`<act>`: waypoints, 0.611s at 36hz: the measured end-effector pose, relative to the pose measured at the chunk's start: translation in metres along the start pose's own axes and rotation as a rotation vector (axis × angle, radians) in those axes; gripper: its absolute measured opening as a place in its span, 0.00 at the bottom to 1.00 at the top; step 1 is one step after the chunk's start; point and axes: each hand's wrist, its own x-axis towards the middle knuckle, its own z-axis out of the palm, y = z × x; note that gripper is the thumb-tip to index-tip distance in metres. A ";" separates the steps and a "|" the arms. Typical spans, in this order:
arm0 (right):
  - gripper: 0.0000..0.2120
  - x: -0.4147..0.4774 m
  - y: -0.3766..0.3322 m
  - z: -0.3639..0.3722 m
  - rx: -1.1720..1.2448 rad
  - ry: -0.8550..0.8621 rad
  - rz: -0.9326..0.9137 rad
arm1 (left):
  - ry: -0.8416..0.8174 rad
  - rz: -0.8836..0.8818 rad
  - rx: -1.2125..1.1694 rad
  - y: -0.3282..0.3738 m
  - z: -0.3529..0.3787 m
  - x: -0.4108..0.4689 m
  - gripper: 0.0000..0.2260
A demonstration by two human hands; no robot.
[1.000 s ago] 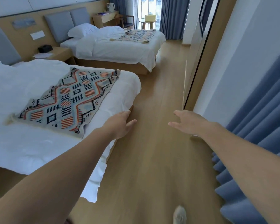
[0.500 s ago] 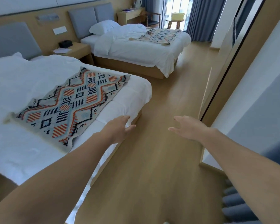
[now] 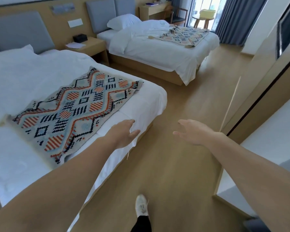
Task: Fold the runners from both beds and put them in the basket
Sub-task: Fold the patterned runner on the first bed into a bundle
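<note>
A patterned runner (image 3: 77,111) in orange, black and pale blue lies flat across the foot of the near bed (image 3: 20,77). A second, rumpled runner (image 3: 184,36) lies on the far bed (image 3: 157,51). A pale yellow basket (image 3: 206,13) stands on a small round table by the window. My left hand (image 3: 124,133) hovers over the near bed's foot corner, fingers relaxed and holding nothing. My right hand (image 3: 192,131) is stretched out over the floor, fingers spread and empty.
A wooden aisle (image 3: 182,106) runs between the beds' feet and the wall unit (image 3: 261,91) on the right. A nightstand (image 3: 90,46) stands between the beds. A desk (image 3: 152,9) and a chair (image 3: 179,15) stand at the back. My white shoe (image 3: 141,206) is on the floor.
I have walked forward along the aisle: both beds appear closer and the blue curtain on the right has dropped out of view. Both hands stay extended and empty.
</note>
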 end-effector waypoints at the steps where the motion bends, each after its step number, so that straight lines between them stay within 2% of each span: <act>1: 0.28 0.014 0.000 -0.003 -0.001 -0.001 -0.002 | 0.001 0.000 -0.003 -0.003 -0.002 0.014 0.30; 9: 0.30 0.121 -0.003 -0.046 -0.029 -0.015 0.013 | -0.003 0.005 -0.034 -0.024 -0.029 0.124 0.29; 13: 0.30 0.173 -0.009 -0.066 0.005 0.033 0.005 | 0.033 0.014 -0.039 -0.036 -0.048 0.175 0.29; 18: 0.27 0.224 -0.017 -0.075 -0.009 0.002 -0.035 | 0.021 -0.025 -0.056 -0.053 -0.053 0.210 0.29; 22: 0.30 0.273 -0.018 -0.081 -0.025 -0.007 -0.063 | 0.017 -0.079 -0.068 -0.068 -0.053 0.236 0.29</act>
